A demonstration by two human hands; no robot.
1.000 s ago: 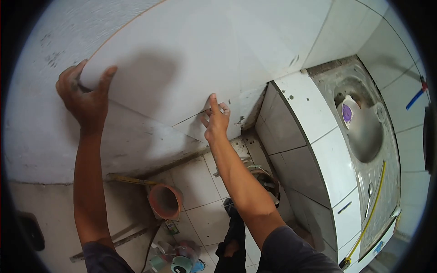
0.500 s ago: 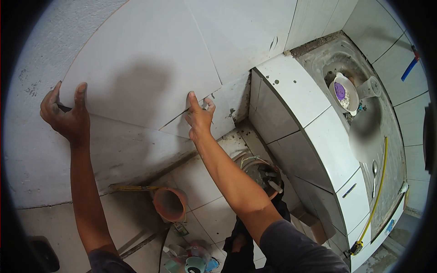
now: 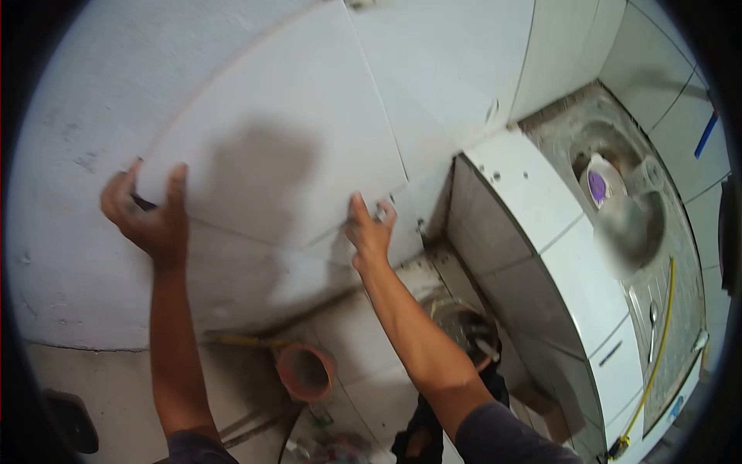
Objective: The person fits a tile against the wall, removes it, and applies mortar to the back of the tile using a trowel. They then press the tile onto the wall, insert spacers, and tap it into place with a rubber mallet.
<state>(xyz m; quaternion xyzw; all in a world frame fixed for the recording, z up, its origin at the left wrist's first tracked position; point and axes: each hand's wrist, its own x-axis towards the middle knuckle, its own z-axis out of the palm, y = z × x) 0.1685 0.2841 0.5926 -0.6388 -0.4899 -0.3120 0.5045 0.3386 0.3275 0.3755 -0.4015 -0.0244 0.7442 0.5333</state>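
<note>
A large white tile (image 3: pixel 263 116) lies flat against the wall. My left hand (image 3: pixel 151 216) grips its lower left corner, thumb on the face and fingers curled round the edge. At the tile's lower right edge is my right hand (image 3: pixel 371 232), with its thumb on the face and its fingers bent at the edge. Another white tile (image 3: pixel 456 69) adjoins it on the right. Below the held tile, the wall (image 3: pixel 232 271) shows a smudged, pale surface.
On the right, a tiled counter (image 3: pixel 576 263) bears a metal sink (image 3: pixel 657 309) with a white bowl (image 3: pixel 603 182), a spoon (image 3: pixel 653 317) and a yellow tape measure (image 3: pixel 618 446). An orange bucket (image 3: pixel 307 373) and another bucket (image 3: pixel 471 332) stand on the floor.
The whole view has shifted, so hands, tile, counter and buckets appear lower and further right. Both hands keep their hold at the tile's edge.
</note>
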